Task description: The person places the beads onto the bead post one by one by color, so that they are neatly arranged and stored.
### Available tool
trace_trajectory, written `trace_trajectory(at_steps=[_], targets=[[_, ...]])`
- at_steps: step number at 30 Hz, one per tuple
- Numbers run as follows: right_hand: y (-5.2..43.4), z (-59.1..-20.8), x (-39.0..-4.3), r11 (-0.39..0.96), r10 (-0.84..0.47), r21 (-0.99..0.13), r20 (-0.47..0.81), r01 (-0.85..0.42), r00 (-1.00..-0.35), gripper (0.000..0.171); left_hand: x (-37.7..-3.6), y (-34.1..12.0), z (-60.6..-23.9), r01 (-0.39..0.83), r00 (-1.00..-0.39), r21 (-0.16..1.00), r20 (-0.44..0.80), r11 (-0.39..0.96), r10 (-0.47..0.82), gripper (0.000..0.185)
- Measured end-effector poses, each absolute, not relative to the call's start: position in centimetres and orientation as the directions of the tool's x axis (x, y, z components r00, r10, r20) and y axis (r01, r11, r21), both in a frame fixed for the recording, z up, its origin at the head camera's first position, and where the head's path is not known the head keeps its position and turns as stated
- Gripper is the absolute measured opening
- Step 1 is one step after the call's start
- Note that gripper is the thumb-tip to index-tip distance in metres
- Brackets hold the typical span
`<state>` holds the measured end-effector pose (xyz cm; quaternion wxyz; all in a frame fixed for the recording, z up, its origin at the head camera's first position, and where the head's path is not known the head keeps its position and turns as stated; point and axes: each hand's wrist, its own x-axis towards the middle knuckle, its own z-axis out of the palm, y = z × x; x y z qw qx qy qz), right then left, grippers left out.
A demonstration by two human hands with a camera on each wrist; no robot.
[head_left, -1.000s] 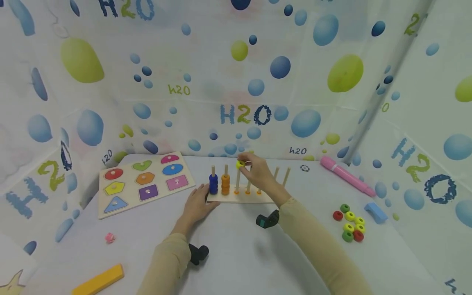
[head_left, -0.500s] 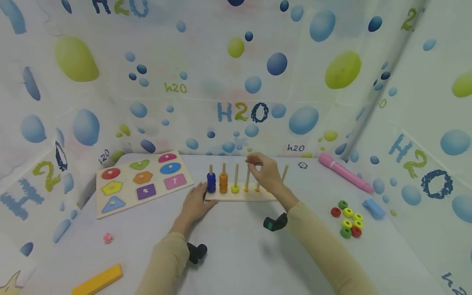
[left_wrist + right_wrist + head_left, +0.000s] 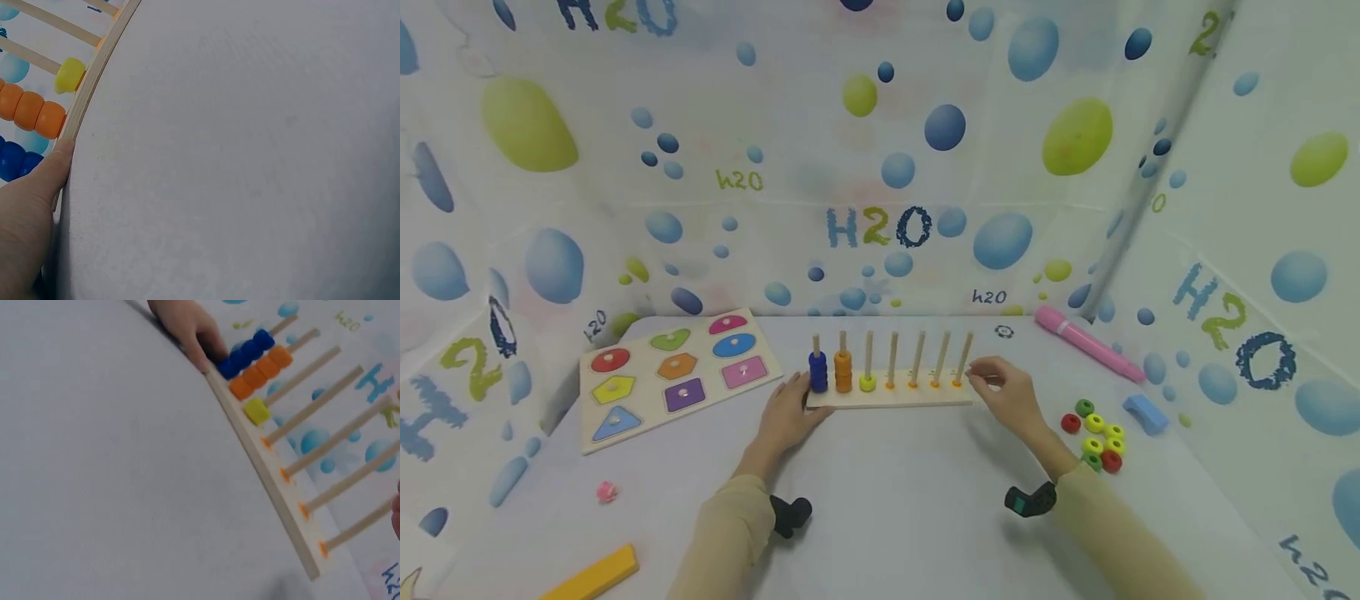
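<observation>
Wooden peg board [image 3: 887, 400]: seven pegs, one yellow ring [image 3: 867, 383] seated. Left hand [image 3: 786, 417] pressing its end, fingers relaxed; right hand [image 3: 1011, 396] released, empty.

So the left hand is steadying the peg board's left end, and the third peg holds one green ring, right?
Not quite. The left hand does rest against the left end of the peg board, but the single ring on the third peg is yellow, not green. The head view shows it, and both wrist views confirm the colour.
</observation>
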<state>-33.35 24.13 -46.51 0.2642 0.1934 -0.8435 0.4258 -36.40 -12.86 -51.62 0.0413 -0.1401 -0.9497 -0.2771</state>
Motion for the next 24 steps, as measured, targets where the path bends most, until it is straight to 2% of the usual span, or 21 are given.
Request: trace_trajectory(at_steps=[5,13,18,24], targets=[[29.5,-48.4,-31.4,0.634,-0.064,-0.638,0.519,-0.436,-0.852,0.020,-36.4,-12.8,-51.5,0.279,-0.960,0.527,0.148,0.803,0.236,0.079],[38.0,-49.3,-29.1,0.776,0.052,-0.565,0.501,-0.281,-0.864,0.023,-36.6,-12.8,-51.8,0.289,-0.957,0.517,0.160,0.806,0.240,0.079],[40.7,-49.6,-27.4,0.824,0.094,-0.538,0.442,-0.180,-0.892,0.025,-36.4,-12.5,-51.6,0.299,-0.954,0.514,0.178,0.804,0.240,0.079],[41.7,-50.0,-26.3,0.854,0.121,-0.508,0.408,-0.115,-0.905,0.029,-36.4,-12.6,-51.6,0.286,-0.958,0.517,0.172,0.806,0.229,0.079]])
